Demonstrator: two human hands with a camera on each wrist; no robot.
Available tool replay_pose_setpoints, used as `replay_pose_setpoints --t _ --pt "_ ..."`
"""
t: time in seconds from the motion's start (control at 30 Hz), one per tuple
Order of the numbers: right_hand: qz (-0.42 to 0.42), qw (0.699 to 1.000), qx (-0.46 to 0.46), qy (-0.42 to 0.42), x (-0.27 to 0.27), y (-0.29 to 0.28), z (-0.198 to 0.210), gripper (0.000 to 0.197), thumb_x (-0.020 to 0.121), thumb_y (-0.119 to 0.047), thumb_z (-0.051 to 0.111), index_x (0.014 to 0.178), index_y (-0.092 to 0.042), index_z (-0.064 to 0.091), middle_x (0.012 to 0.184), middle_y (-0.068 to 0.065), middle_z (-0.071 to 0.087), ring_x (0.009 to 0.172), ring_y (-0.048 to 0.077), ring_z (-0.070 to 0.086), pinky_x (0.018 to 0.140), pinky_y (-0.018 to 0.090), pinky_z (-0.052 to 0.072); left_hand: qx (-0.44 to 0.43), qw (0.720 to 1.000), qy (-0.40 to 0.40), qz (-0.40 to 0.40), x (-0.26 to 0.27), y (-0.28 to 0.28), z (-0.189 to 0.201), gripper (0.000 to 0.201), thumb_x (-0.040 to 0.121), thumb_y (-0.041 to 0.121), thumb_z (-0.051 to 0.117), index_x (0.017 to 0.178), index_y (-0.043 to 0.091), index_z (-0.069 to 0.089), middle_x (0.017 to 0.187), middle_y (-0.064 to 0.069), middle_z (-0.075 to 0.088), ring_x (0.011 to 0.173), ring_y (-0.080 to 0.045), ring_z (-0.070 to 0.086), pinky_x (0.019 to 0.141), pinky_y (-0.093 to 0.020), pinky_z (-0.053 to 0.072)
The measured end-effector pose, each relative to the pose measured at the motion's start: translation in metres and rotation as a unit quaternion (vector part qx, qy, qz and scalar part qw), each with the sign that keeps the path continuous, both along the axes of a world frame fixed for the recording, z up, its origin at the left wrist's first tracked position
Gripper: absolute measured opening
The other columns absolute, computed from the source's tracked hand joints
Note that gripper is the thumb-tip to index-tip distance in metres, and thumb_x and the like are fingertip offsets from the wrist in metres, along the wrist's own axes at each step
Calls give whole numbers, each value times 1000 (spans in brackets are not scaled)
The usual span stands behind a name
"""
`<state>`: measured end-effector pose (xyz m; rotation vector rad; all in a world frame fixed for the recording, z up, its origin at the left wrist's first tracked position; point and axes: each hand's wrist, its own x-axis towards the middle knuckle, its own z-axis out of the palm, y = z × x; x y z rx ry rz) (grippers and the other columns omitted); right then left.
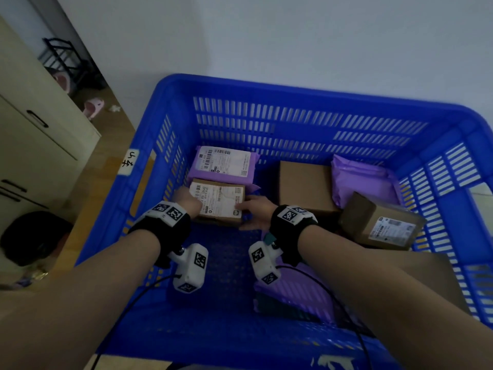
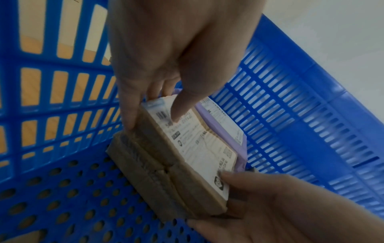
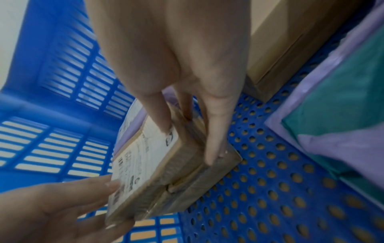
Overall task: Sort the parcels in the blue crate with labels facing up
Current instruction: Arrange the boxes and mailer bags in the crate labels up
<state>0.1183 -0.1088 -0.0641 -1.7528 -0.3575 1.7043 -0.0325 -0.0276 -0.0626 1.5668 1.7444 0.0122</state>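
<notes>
A small flat cardboard parcel (image 1: 217, 202) with its white label up sits on the floor of the blue crate (image 1: 293, 84), near the left wall. My left hand (image 1: 188, 200) grips its left end, thumb on the label (image 2: 180, 113) and fingers down the side. My right hand (image 1: 254, 212) holds the right end, thumb on the label corner (image 3: 164, 121) and fingers along the side. Just behind it lies a purple mailer (image 1: 225, 162), label up. In both wrist views the same parcel (image 2: 187, 164) (image 3: 164, 172) is held between the two hands.
A plain brown box (image 1: 304, 186) and a purple bag (image 1: 365, 181) sit at the back right. A labelled carton (image 1: 381, 222) leans by the right wall. Another purple bag (image 1: 296, 297) with a teal item (image 3: 336, 115) lies under my right forearm. A cabinet (image 1: 32, 134) stands left.
</notes>
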Motion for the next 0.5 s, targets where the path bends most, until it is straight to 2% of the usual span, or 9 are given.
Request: replay_pose_setpoints --t 0.17,0.27,0.37,0.43,0.5 --pt "-18 999 39 13 -2 -6 -1 51 90 7 51 137 -10 41 138 11 51 128 31 47 93 40 49 8 998 -53 -23 -7 0 4 34 84 0 54 117 2 62 123 -17 63 114 -30 59 97 -38 47" --pt "-28 999 41 -11 -8 -10 -2 49 91 5 52 137 -6 38 138 15 49 126 31 49 96 39 48 0 998 -38 -42 -7 -4 7 35 87 1 54 122 3 59 127 -17 60 117 -32 56 99 -39 45" --pt "-7 999 38 -33 -11 -12 0 44 91 2 54 133 -5 44 136 13 51 125 30 51 97 40 48 6 998 -18 -64 -5 -6 13 35 89 -1 51 123 1 56 129 -20 57 120 -33 54 100 -39 43" --pt "18 998 32 -43 -9 -12 2 41 90 2 55 131 -5 48 134 13 54 115 27 55 88 38 51 14 997 -17 -71 -5 -5 16 35 88 -3 50 123 0 55 128 -20 58 120 -32 54 98 -36 43" --pt "36 997 30 -56 -6 -12 6 38 90 4 54 128 -4 52 133 15 56 94 21 60 74 31 52 19 997 -17 -71 -6 -4 20 38 87 -3 51 124 2 54 127 -19 59 118 -30 56 96 -34 44"
